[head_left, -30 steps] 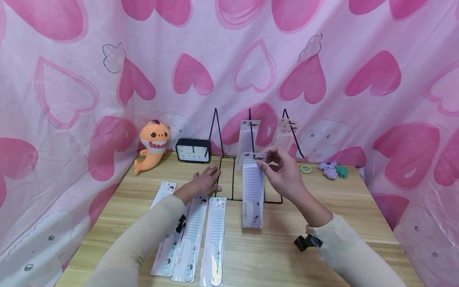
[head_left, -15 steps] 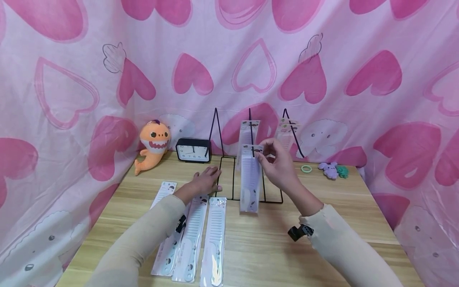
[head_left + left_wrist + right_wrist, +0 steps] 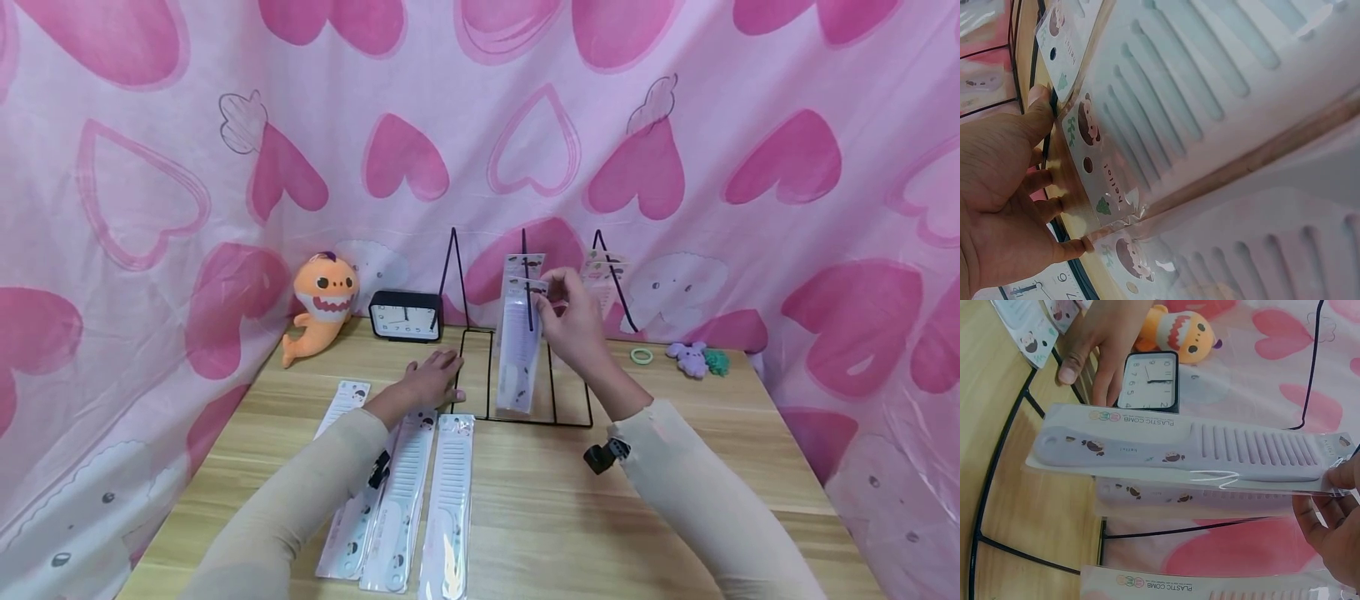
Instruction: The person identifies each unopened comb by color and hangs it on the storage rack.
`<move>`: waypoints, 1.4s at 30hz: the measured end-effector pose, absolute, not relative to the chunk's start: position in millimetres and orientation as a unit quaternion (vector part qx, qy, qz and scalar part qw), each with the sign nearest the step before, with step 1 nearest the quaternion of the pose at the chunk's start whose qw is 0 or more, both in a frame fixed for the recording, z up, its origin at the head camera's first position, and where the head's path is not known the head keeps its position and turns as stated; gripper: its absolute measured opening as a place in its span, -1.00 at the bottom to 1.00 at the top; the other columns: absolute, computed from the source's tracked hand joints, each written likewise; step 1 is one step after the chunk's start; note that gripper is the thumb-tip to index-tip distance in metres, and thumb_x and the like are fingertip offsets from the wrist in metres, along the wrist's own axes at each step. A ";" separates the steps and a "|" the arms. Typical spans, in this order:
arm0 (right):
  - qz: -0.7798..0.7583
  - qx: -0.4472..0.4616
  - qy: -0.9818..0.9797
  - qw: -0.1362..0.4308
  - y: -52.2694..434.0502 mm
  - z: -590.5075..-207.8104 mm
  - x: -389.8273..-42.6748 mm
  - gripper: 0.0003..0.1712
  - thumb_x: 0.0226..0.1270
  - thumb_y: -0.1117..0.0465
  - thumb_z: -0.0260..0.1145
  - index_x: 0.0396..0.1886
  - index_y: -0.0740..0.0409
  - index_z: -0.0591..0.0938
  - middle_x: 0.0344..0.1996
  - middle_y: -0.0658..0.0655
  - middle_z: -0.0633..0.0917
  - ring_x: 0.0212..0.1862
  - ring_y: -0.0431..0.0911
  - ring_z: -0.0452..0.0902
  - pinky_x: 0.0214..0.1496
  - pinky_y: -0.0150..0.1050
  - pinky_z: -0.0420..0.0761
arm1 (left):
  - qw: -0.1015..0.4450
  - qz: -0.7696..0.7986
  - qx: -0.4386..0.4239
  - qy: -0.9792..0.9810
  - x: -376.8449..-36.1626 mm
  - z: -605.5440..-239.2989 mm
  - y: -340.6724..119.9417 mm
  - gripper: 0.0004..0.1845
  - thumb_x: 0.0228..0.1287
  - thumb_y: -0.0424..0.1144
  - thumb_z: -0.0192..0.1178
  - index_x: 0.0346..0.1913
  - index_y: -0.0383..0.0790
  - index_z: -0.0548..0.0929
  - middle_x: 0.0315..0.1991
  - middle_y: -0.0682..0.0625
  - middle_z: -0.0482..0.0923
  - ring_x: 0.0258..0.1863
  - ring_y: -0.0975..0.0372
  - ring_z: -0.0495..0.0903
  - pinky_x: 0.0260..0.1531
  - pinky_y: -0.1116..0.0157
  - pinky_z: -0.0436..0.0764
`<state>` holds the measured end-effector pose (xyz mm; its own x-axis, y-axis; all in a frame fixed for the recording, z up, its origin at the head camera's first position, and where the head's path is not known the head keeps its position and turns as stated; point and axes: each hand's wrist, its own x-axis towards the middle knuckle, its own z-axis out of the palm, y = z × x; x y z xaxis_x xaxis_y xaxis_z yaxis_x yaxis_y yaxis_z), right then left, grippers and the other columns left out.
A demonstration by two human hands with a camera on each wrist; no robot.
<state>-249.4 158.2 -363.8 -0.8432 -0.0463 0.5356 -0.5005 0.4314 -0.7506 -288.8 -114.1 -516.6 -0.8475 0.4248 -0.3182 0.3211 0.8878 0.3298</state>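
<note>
Head view: right hand (image 3: 573, 321) pinches the top of a packaged comb (image 3: 519, 350) at the middle hook of the wire rack (image 3: 525, 367); left hand (image 3: 431, 379) lies relaxed on the desk (image 3: 675, 467), steadying the rack base. Left wrist view: straight fingers (image 3: 1035, 115) touch the frame. Right wrist view: fingers (image 3: 1335, 512) grasp the card; better keep its hole level with the hook.

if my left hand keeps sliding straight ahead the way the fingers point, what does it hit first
Probably the black wire rack: the left hand lies flat on the table with fingertips at the rack's base rail. Beyond that stands the clock, though depth is hard to judge.
</note>
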 end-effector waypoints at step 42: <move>0.498 0.135 -0.823 0.237 155.9 -369.3 -269.2 -0.56 0.54 0.47 0.40 0.33 0.25 0.59 0.03 0.34 0.72 0.07 0.20 0.76 0.22 0.13 0.83 | 0.211 0.132 0.184 0.951 -300.8 -531.1 -114.6 -0.07 0.66 0.25 0.17 0.84 0.05 0.02 0.88 0.01 -0.24 0.87 -0.04 -0.27 0.73 -0.45 -0.16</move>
<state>-269.2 155.9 -369.3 -0.8510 0.0132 0.5250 -0.4591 0.4668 -0.7559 -300.8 -114.6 -531.1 -0.8434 0.4052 -0.3528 0.2940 0.8977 0.3282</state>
